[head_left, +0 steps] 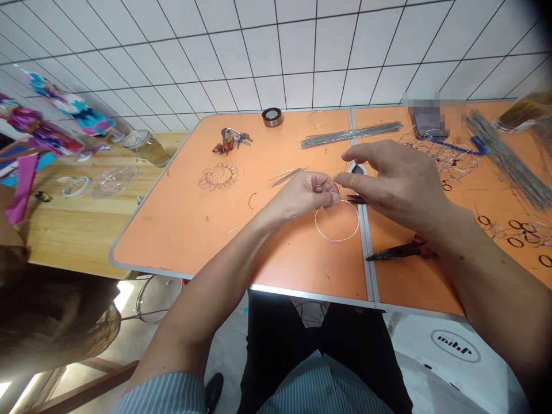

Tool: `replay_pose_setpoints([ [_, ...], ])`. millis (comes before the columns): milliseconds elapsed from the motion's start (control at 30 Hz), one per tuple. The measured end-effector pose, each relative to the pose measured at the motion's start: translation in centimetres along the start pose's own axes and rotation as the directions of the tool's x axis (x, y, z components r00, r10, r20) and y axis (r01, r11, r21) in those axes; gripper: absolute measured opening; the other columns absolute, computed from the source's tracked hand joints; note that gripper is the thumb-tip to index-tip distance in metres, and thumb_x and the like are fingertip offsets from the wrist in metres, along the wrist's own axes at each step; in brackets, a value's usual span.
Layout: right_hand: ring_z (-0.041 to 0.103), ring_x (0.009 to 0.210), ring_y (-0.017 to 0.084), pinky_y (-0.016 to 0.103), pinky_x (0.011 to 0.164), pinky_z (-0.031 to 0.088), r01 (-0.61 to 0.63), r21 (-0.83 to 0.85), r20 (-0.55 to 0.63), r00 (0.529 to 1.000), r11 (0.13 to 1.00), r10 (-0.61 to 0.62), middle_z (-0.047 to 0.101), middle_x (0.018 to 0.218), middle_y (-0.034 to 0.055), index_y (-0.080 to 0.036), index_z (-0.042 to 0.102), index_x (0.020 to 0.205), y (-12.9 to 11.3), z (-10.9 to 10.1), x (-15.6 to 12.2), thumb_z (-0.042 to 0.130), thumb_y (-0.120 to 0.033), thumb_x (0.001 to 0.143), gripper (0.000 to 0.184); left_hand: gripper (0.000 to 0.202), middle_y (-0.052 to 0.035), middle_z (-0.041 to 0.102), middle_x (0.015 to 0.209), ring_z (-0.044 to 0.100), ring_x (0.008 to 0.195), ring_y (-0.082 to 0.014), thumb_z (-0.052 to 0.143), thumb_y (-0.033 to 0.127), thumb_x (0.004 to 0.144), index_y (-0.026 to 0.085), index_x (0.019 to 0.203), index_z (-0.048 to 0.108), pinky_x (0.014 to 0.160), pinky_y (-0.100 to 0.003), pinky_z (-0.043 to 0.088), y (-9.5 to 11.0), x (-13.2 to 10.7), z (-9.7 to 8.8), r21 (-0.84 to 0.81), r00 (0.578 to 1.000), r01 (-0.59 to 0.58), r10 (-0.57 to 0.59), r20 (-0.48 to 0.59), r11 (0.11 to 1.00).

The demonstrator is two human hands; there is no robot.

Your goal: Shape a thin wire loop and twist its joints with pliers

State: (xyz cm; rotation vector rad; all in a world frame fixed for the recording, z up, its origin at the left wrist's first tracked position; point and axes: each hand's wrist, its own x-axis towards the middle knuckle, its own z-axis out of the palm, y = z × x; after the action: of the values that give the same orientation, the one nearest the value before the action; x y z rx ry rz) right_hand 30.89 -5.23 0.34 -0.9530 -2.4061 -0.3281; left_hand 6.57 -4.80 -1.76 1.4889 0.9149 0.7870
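My left hand is closed in a pinch on a thin wire ring that hangs over the orange table. A small wire loop shows between its fingertips. My right hand hovers just to the right, thumb and forefinger pinched at the same spot on the wire, the other fingers stretched out. Dark pliers lie on the table under my right wrist.
A wire flower shape, a bunch of keys, a tape roll and bundles of straight wires lie farther back. Small wire rings and a wire mesh piece are at right. A wooden table stands at left.
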Motion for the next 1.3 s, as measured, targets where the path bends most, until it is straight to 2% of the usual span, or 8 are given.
replay_pose_setpoints([
  [100, 0.076, 0.123, 0.035, 0.047, 0.086, 0.051, -0.051, 0.054, 0.069, 0.996, 0.997, 0.048, 0.084, 0.146, 0.0045, -0.034, 0.085, 0.118, 0.2, -0.1, 0.1, 0.064, -0.025, 0.112, 0.023, 0.004, -0.0022, 0.075, 0.07, 0.064, 0.068, -0.0123, 0.08, 0.015, 0.082, 0.018, 0.08, 0.078, 0.069, -0.029, 0.047, 0.0, 0.0, 0.1, -0.012, 0.999, 0.005, -0.005, 0.032, 1.0],
  [233, 0.073, 0.121, 0.036, 0.052, 0.091, 0.049, -0.104, 0.153, 0.142, 0.987, 0.983, 0.082, 0.085, 0.139, 0.0036, -0.036, 0.083, 0.103, 0.2, -0.5, 0.4, 0.065, -0.027, 0.111, 0.021, 0.006, -0.0022, 0.075, 0.07, 0.065, 0.067, -0.0123, 0.079, 0.012, 0.081, 0.018, 0.08, 0.079, 0.068, -0.029, 0.047, 0.1, -0.1, 0.2, -0.01, 0.998, 0.023, -0.022, 0.052, 1.0],
  [367, 0.07, 0.113, 0.035, 0.052, 0.089, 0.048, -0.099, 0.109, 0.175, 0.981, 0.989, 0.079, 0.086, 0.126, 0.0048, -0.038, 0.082, 0.099, -0.1, -0.8, 0.7, 0.06, -0.028, 0.113, 0.028, 0.005, -0.0018, 0.075, 0.069, 0.065, 0.068, -0.0123, 0.079, 0.013, 0.081, 0.017, 0.079, 0.078, 0.07, -0.029, 0.049, 0.2, -0.2, 0.3, -0.015, 0.999, 0.013, -0.012, 0.051, 1.0],
  [567, 0.071, 0.101, 0.033, 0.048, 0.078, 0.044, -0.102, 0.033, 0.114, 0.989, 0.994, 0.098, 0.087, 0.113, 0.0083, -0.031, 0.085, 0.098, -0.7, 0.1, 0.8, 0.055, -0.028, 0.116, 0.035, 0.006, -0.0014, 0.075, 0.069, 0.062, 0.067, -0.0115, 0.076, 0.012, 0.08, 0.018, 0.078, 0.077, 0.065, -0.028, 0.042, 0.2, -0.2, 0.3, -0.002, 1.0, 0.001, -0.001, 0.009, 1.0],
  [767, 0.074, 0.106, 0.034, 0.05, 0.083, 0.05, -0.157, 0.046, 0.063, 0.986, 0.987, 0.154, 0.088, 0.115, 0.0076, -0.034, 0.087, 0.104, -0.7, 0.9, 0.2, 0.054, -0.032, 0.118, 0.036, 0.005, -0.0016, 0.074, 0.071, 0.061, 0.067, -0.0116, 0.076, 0.015, 0.081, 0.018, 0.078, 0.077, 0.063, -0.028, 0.041, 0.4, -0.3, 0.3, 0.013, 1.0, -0.006, 0.006, -0.022, 1.0],
  [1000, 0.074, 0.105, 0.035, 0.052, 0.086, 0.053, -0.191, 0.059, 0.011, 0.982, 0.98, 0.19, 0.088, 0.111, 0.0087, -0.034, 0.087, 0.102, -0.6, 1.3, 0.1, 0.057, -0.041, 0.118, 0.035, 0.004, -0.0015, 0.075, 0.071, 0.06, 0.067, -0.0121, 0.075, 0.016, 0.08, 0.019, 0.079, 0.078, 0.062, -0.028, 0.039, 0.4, -0.5, 0.3, 0.03, 0.998, -0.002, 0.003, -0.062, 1.0],
  [1233, 0.073, 0.098, 0.036, 0.05, 0.079, 0.047, -0.221, -0.023, -0.024, 0.975, 0.975, 0.221, 0.086, 0.103, 0.0099, -0.033, 0.087, 0.097, -1.0, 1.4, 0.0, 0.06, -0.044, 0.117, 0.035, 0.009, -0.0008, 0.073, 0.069, 0.051, 0.064, -0.0116, 0.082, 0.026, 0.081, 0.02, 0.08, 0.077, 0.061, -0.03, 0.035, 0.1, -0.3, 0.4, 0.036, 0.995, -0.024, 0.028, -0.099, 0.999],
  [1300, 0.073, 0.096, 0.035, 0.049, 0.076, 0.045, -0.243, -0.018, -0.034, 0.97, 0.97, 0.242, 0.086, 0.101, 0.0105, -0.032, 0.086, 0.096, -1.3, 1.5, -0.1, 0.061, -0.042, 0.116, 0.034, 0.01, -0.0009, 0.074, 0.069, 0.053, 0.065, -0.0122, 0.083, 0.027, 0.081, 0.02, 0.08, 0.076, 0.063, -0.03, 0.038, 0.2, -0.3, 0.5, 0.037, 0.994, -0.026, 0.029, -0.101, 0.999],
])
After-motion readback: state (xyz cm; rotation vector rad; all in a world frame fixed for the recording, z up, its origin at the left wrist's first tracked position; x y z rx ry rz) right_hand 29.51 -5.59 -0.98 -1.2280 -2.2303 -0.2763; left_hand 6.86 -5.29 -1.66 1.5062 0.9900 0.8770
